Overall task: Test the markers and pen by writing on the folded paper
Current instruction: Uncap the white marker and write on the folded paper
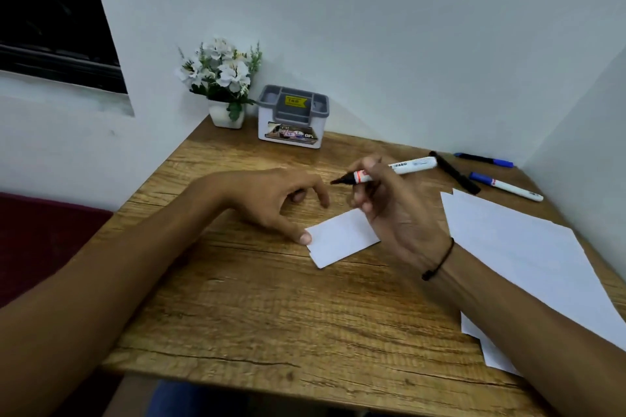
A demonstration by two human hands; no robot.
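A small folded white paper (342,238) lies in the middle of the wooden table (271,315). My left hand (277,200) rests beside it with its thumb tip pressing the paper's left corner and the other fingers loosely curled. My right hand (389,206) grips an uncapped white marker (399,168) with a dark tip, held in the air above the paper's far edge and pointing left. Three more writing tools lie at the far right: a black pen (455,173), a white marker with a blue cap (508,187) and a dark marker with a blue cap (484,160).
Loose white sheets (521,257) lie on the right side of the table, partly under my right forearm. A grey and white organiser box (293,118) and a pot of white flowers (222,85) stand at the back corner. Walls close the table at the back and on both sides.
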